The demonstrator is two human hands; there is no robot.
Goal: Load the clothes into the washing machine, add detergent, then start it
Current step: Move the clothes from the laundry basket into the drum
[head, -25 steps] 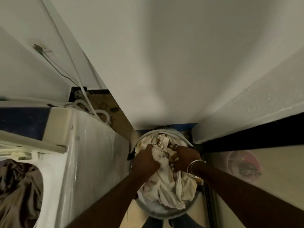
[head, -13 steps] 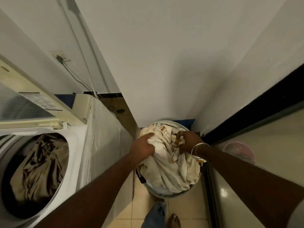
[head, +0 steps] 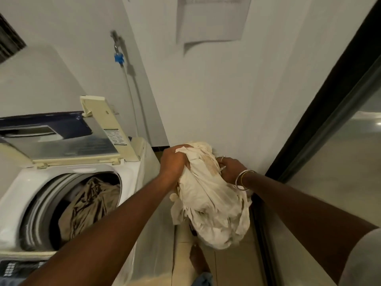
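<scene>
Currently we hold a cream laundry bundle [head: 212, 205] beside the washing machine [head: 31, 182], left hand [head: 173, 164] and right hand [head: 231, 168] fingers curled into it; a tan garment [head: 86, 205] lies inside. Detergent and start appear pending.

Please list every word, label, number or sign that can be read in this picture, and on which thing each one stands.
None can be read.
Sticker on the washing machine lid: printed lines, too small and blurred.
Control panel: pale buttons, markings blurred.
Paper on the wall: no legible print.
</scene>
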